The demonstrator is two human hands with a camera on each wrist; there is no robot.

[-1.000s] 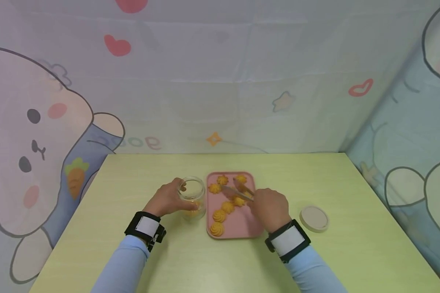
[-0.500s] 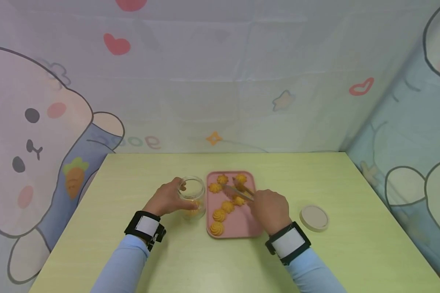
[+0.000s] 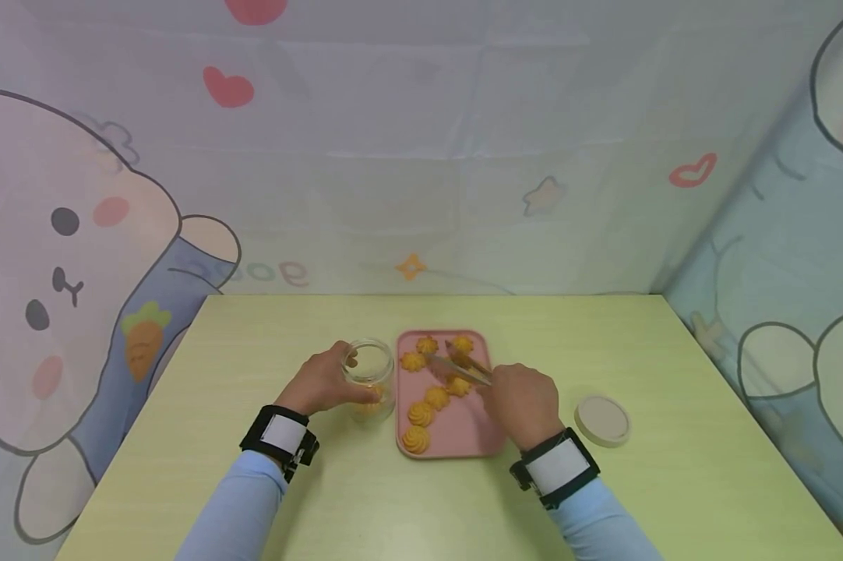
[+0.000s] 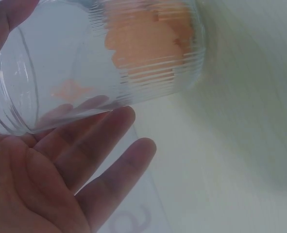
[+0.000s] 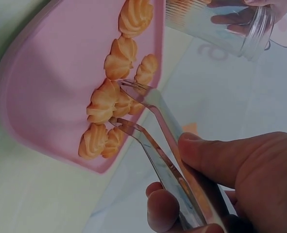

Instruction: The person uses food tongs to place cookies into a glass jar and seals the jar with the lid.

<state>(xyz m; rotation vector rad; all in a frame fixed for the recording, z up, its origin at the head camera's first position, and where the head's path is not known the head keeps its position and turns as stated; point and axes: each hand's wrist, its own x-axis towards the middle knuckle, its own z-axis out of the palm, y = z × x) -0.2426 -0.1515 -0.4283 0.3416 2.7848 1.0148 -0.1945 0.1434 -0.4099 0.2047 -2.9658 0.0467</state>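
My left hand (image 3: 326, 382) holds a clear glass jar (image 3: 378, 375) upright by its side, thumb at the front and fingers behind. Orange-yellow cookies (image 4: 148, 43) lie in the bottom of the jar, behind its ribbed glass. With thumb and fingers, my right hand (image 3: 523, 401) grips metal tongs (image 5: 165, 119) over the pink tray (image 3: 467, 432). Their tips stand apart on either side of a swirled cookie (image 5: 103, 103) in the tray's cluster. Several more piped cookies (image 3: 416, 439) line the left and far parts of the tray. The jar stands just left of the tray.
A round pale lid (image 3: 602, 419) lies on the light yellow table (image 3: 323, 499), right of my right hand. A printed cloth backdrop (image 3: 421, 195) rises behind the table's far edge and along both sides.
My right hand and the tongs have shifted very slightly to the right. The left hand, jar, tray and lid stay in place.
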